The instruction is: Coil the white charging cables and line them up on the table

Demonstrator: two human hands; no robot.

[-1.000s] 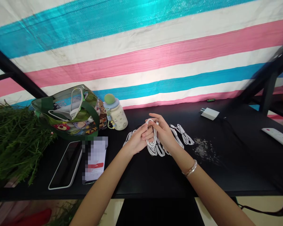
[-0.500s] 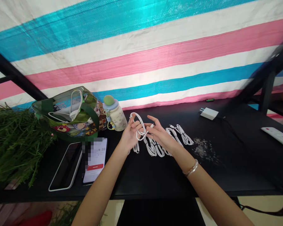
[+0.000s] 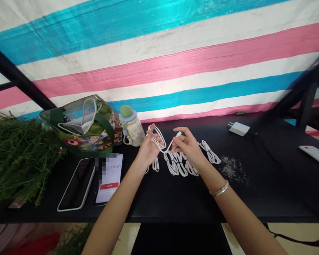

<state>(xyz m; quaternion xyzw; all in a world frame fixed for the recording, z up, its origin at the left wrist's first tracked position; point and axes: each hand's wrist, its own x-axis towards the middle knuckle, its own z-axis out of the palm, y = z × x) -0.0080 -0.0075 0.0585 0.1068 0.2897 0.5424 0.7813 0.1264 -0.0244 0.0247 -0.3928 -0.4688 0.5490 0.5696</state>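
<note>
A white charging cable (image 3: 162,137), looped into a loose coil, is held up between my two hands above the table. My left hand (image 3: 148,148) is closed around the coil, thumb pointing up. My right hand (image 3: 187,144) pinches one end of the same cable just below its white plug (image 3: 178,134). Under and behind my hands lie several bundled white cables (image 3: 178,166), tied in the middle with dark ties. Another bundled cable (image 3: 210,152) lies to the right of my right hand, and one more bundle (image 3: 155,164) shows partly below my left hand.
On the black table (image 3: 159,202), a white charger (image 3: 239,128) and a power strip (image 3: 317,156) lie right, near scattered bits (image 3: 232,170). Left are a bottle (image 3: 133,131), a green bag (image 3: 79,131), two phones (image 3: 77,184) and leafy greenery (image 3: 18,159). A striped sheet (image 3: 175,71) hangs behind.
My right hand has moved right and closed on the cable's plug end, drawing a length away from the coil. My left hand keeps its hold on the coil. The view has shifted slightly.
</note>
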